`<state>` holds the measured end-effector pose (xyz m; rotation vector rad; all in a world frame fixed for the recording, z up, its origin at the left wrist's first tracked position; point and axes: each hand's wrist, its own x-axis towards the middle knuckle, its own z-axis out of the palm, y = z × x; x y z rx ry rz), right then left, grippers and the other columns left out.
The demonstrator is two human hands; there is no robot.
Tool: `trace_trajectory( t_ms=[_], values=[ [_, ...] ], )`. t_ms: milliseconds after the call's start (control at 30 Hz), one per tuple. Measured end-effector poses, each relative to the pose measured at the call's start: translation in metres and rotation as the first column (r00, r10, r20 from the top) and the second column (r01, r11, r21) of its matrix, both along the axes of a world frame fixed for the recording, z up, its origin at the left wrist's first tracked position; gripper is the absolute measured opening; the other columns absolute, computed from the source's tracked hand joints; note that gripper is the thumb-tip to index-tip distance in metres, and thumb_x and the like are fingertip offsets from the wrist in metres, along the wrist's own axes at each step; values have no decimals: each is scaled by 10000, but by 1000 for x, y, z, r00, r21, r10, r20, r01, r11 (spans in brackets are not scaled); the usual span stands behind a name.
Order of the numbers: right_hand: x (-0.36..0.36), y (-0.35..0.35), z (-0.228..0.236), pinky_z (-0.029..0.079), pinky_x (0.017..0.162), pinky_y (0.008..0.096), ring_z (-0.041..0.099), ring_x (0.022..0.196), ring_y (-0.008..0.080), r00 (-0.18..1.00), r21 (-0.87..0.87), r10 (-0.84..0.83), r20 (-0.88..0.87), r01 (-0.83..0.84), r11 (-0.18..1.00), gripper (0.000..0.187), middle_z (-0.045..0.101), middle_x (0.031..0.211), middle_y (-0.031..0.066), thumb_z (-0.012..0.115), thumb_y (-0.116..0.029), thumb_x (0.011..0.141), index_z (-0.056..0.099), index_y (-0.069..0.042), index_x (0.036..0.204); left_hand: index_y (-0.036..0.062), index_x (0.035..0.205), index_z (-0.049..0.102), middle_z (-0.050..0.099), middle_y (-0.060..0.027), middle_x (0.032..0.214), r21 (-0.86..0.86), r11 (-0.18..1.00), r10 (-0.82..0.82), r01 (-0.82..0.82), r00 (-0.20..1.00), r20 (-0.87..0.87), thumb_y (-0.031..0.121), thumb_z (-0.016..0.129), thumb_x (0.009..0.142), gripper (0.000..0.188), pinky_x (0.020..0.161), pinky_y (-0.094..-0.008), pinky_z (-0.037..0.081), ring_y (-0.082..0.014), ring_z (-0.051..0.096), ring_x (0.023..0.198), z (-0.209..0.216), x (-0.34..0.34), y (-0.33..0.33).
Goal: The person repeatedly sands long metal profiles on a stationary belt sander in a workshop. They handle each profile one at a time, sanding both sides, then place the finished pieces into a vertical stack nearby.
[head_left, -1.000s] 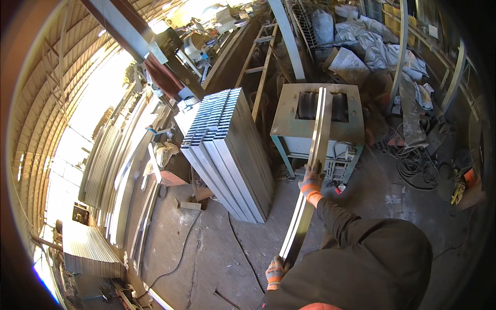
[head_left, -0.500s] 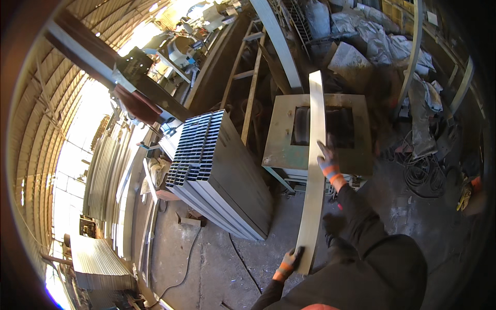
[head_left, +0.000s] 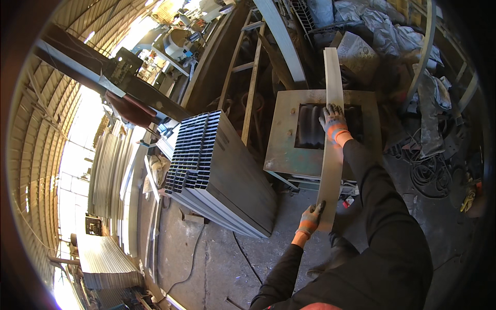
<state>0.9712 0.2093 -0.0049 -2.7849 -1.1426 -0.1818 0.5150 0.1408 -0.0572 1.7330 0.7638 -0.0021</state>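
I hold a long grey rectangular metal tube (head_left: 331,155) with both gloved hands. My left hand (head_left: 310,219) grips its near end at the lower middle. My right hand (head_left: 333,123) clasps it further along, over a green metal machine table (head_left: 283,139) with a dark rectangular opening (head_left: 310,126). The tube's far end reaches past the table's back edge. Both gloves are grey with orange cuffs, and my sleeves are black.
A big stack of grey rectangular tubes (head_left: 217,175) lies left of the machine table. A ladder-like frame (head_left: 248,77) leans behind it. Cables (head_left: 429,170) and grey sacks (head_left: 382,31) lie at the right. More metal profiles (head_left: 111,170) lie at the far left on the concrete floor.
The tube has moved forward and up onto the machine table. My right hand went with it, now over the dark opening. My left hand stays on the near end.
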Motion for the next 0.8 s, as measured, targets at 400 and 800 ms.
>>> trace_trajectory(
  t_ms=[400, 800],
  values=[
    [-211, -100, 26, 218, 1426, 582, 420, 1682, 437, 999, 159, 33, 42, -40, 986, 734, 487, 1799, 246, 572, -497, 1123, 589, -3, 1665, -11, 1361, 767, 803, -167, 1116, 80, 996, 33, -35, 999, 26, 593, 715, 1132, 647, 965, -388, 576, -233, 731, 1049, 36, -199, -99],
    [-496, -223, 0, 154, 1427, 636, 318, 1724, 461, 998, 113, 63, 19, -65, 991, 762, 387, 1850, 257, 592, -508, 1105, 563, -22, 1690, 2, 1268, 782, 796, -70, 1089, -209, 955, 164, -209, 963, -216, 612, 759, 1105, 632, 918, -353, 563, -155, 672, 1009, 32, -473, -225]
  ],
)
